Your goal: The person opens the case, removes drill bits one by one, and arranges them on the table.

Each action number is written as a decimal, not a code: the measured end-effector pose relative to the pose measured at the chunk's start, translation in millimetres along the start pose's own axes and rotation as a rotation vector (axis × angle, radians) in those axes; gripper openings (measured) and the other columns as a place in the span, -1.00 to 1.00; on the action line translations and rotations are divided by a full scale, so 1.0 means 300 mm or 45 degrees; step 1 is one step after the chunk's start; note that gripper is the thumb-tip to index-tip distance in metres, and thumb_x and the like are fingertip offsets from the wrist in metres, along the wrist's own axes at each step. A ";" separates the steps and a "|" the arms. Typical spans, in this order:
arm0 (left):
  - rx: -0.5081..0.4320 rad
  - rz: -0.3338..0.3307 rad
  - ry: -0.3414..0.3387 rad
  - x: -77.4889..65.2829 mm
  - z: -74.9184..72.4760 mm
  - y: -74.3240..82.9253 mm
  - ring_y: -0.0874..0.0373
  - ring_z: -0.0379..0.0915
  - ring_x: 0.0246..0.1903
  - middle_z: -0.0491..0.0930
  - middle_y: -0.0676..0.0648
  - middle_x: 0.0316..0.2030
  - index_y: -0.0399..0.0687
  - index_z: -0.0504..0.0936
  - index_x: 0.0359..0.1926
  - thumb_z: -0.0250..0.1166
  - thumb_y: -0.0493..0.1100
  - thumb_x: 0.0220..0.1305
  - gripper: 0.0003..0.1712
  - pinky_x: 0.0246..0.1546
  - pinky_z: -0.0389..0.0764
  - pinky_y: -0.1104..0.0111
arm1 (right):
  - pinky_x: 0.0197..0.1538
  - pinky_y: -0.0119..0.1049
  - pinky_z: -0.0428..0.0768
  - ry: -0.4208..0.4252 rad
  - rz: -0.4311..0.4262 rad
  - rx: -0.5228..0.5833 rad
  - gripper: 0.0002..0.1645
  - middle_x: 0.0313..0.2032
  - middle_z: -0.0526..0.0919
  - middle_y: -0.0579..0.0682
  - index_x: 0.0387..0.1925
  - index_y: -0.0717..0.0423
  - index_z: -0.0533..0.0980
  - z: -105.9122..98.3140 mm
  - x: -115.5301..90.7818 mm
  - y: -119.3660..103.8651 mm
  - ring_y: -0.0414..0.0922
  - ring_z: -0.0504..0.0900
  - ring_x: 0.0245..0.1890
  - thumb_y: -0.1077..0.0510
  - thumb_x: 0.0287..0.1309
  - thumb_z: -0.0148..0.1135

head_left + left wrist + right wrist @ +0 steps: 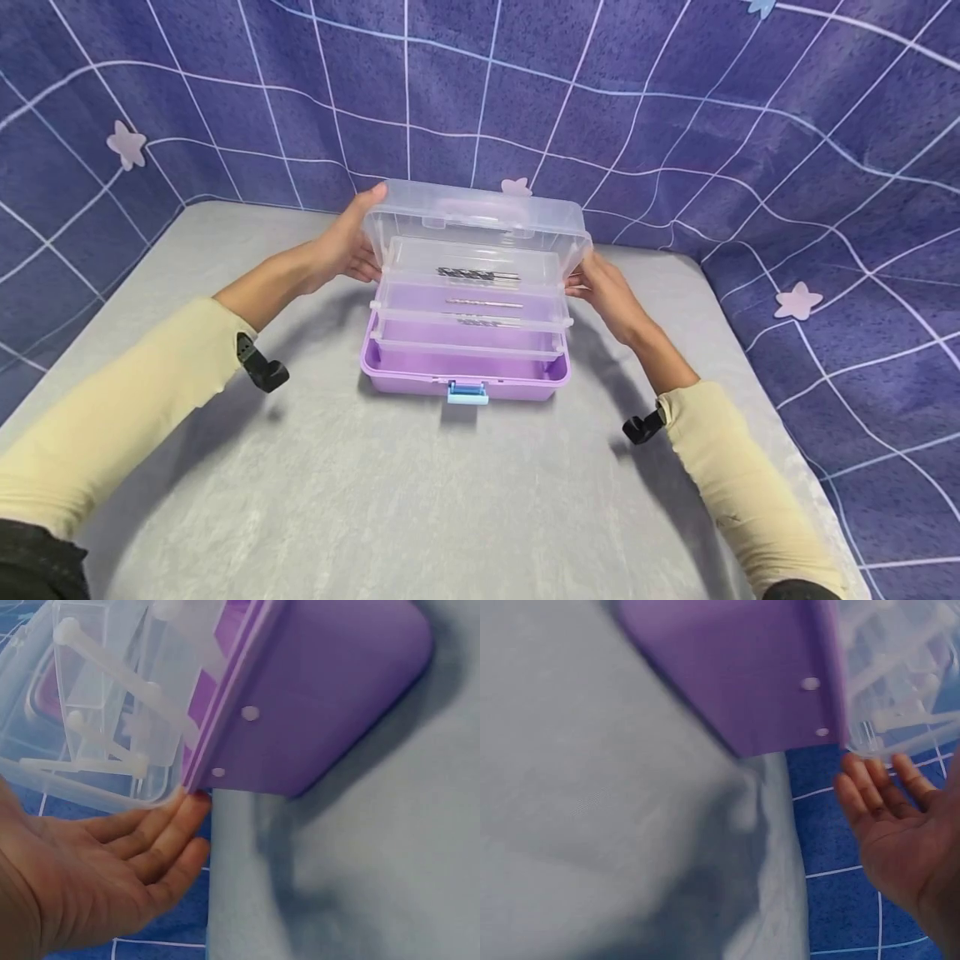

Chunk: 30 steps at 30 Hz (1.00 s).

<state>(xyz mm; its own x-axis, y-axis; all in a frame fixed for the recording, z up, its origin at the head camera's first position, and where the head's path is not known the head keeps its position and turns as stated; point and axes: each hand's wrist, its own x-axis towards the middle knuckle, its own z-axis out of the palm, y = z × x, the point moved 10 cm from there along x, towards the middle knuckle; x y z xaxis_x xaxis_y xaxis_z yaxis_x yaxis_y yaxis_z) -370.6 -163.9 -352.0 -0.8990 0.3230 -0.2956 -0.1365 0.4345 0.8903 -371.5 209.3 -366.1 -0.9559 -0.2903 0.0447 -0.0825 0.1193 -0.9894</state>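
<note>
A purple toolbox (pixel 405 383) stands on the table, its clear lid (pixel 480 208) raised and its see-through trays (pixel 517 287) stepped up toward the back. Dark, thick drill bits (pixel 465 273) lie in the upper tray, with a thin drill bit (pixel 483 302) and more spiral bits lower down. My left hand (pixel 339 250) touches the lid's left side, thumb at its upper corner, fingers extended. In the left wrist view those fingertips reach the back corner of the box rim. At the opposite side, my right hand (pixel 611 297) touches the lid with lightly bent fingers, its thumb hidden.
A light-blue latch (pixel 467 392) hangs at the toolbox's front. The grey tabletop (pixel 450 500) ends behind the box at a blue gridded curtain (pixel 450 100) with star shapes. White hinge arms (pixel 112 675) link the trays at the side.
</note>
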 end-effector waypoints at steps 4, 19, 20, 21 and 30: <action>-0.014 -0.029 0.050 0.014 -0.011 0.002 -0.07 0.73 -0.11 0.72 -0.37 0.01 -0.55 0.53 0.34 -0.61 0.87 0.33 0.59 0.19 0.63 0.12 | 0.34 -0.36 0.69 0.057 -0.122 -0.025 -0.69 -0.04 0.62 -0.12 0.09 0.21 0.47 -0.008 -0.011 -0.016 -0.27 0.67 0.03 0.07 0.84 -0.11; -0.060 0.079 0.289 0.038 -0.018 -0.031 0.09 0.66 -0.36 0.68 -0.19 -0.28 -0.40 0.42 0.28 -0.80 0.62 0.53 0.30 -0.24 0.73 0.28 | 0.14 -0.43 0.69 0.268 -0.168 -0.089 -0.66 -0.22 0.55 -0.15 -0.19 0.12 0.49 -0.021 0.045 -0.014 -0.25 0.58 -0.11 0.06 0.82 0.01; -0.042 0.096 0.299 0.040 -0.020 -0.035 0.10 0.63 -0.36 0.64 -0.19 -0.26 -0.35 0.39 0.29 -0.77 0.59 0.57 0.22 -0.25 0.72 0.28 | 0.12 -0.45 0.68 0.281 -0.160 -0.088 -0.67 -0.22 0.54 -0.15 -0.20 0.11 0.49 -0.022 0.051 -0.012 -0.26 0.57 -0.11 0.06 0.82 0.03; -0.024 0.113 0.310 0.042 -0.021 -0.038 0.10 0.59 -0.36 0.61 -0.17 -0.25 -0.30 0.37 0.29 -0.73 0.57 0.60 0.15 -0.26 0.72 0.27 | 0.11 -0.46 0.67 0.293 -0.149 -0.082 -0.68 -0.23 0.53 -0.16 -0.21 0.06 0.50 -0.024 0.056 -0.009 -0.26 0.56 -0.12 0.07 0.81 0.04; 0.035 0.197 0.315 0.060 -0.018 -0.056 0.17 0.56 -0.32 0.46 -0.12 -0.14 -0.11 0.28 0.29 -0.38 0.28 0.84 -0.40 -0.18 0.78 0.26 | 0.06 -0.47 0.58 0.385 -0.098 -0.122 -0.79 -0.18 0.64 -0.37 0.00 0.18 0.58 -0.032 0.090 0.017 -0.36 0.58 -0.15 0.15 0.77 0.09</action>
<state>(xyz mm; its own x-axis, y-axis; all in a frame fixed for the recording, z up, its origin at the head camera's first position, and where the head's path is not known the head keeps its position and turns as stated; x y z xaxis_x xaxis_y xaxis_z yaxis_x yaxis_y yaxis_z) -386.7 -169.9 -370.6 -0.9829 0.1737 -0.0605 0.0183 0.4197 0.9075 -400.6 211.2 -368.7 -0.9850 -0.0086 0.1723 -0.1705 0.2008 -0.9647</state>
